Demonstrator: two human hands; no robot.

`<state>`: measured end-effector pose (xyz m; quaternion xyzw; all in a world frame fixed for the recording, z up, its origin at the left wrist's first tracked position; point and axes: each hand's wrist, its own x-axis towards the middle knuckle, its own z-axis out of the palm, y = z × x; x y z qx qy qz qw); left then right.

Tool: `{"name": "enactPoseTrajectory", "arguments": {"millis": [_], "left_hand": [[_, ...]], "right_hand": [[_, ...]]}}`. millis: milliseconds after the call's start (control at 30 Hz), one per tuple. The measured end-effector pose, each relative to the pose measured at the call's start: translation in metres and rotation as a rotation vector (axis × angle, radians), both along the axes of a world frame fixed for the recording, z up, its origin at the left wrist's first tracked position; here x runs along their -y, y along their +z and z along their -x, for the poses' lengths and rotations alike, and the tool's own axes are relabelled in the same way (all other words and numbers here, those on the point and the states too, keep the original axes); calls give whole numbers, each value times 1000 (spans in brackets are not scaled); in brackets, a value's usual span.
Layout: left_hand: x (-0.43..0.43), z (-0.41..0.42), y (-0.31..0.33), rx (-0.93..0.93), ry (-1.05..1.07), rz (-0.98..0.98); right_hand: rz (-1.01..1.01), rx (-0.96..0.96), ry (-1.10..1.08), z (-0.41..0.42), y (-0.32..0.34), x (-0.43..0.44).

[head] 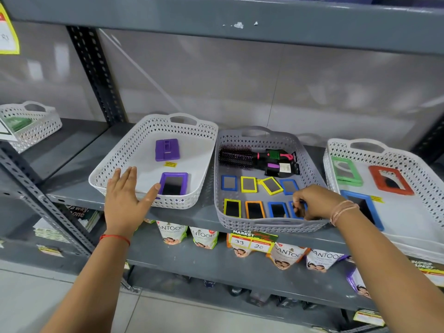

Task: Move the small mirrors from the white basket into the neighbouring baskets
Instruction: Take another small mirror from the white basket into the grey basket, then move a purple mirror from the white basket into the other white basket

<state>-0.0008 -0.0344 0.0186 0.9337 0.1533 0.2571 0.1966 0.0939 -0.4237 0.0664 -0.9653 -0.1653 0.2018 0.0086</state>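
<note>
Both bare forearms reach up from the bottom edge toward the grey metal shelf (182, 219). On the left, the left hand (126, 199) is spread flat and holds nothing, its thumb tip touching the front wall of the white perforated plastic basket (115, 164). That basket holds only two purple-framed mirrors, one face-up at the front (173, 183) and one face-down behind it (167, 149), plus a yellow tag. To the right, the right hand (312, 203) is curled closed on a small blue-framed mirror (295, 209) at the front right of the grey perforated basket (307, 150), which already carries seven other small mirrors in two rows in front of some hairbrushes (254, 157). A second white basket (336, 150) further right holds larger green, red and blue framed mirrors. Judging by this, most of the moving looks done; the two purple pieces may remain.
</note>
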Motion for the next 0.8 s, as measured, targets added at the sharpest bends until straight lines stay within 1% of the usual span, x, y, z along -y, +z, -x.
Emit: {"name": "enactPoseTrajectory", "arguments": {"millis": [167, 233, 267, 333, 400, 467, 533, 633, 700, 800], "left_hand": [[0, 0, 1, 1, -4, -4], [0, 0, 1, 1, -6, 2], [0, 1, 1, 2, -7, 7], [-1, 1, 1, 14, -11, 27], [-1, 0, 2, 22, -22, 43], [-2, -1, 1, 29, -32, 37], [-2, -2, -1, 47, -38, 37], [-4, -2, -4, 94, -51, 43], [-6, -2, -5, 113, -65, 44], [-6, -2, -6, 127, -75, 29]], "right_hand": [[18, 7, -48, 6, 17, -6], [26, 51, -10, 6, 32, -17], [4, 108, 36, 5, 41, -25], [-88, 215, 126, -1, 58, -46], [-225, 240, 223, -9, 72, -73], [-338, 188, 349, -15, 79, -108], [-385, 99, 431, -21, 76, -146], [-324, -17, 507, -33, 57, -198], [-214, -73, 542, -40, 45, -226], [-69, -141, 535, -51, 29, -256]]}}
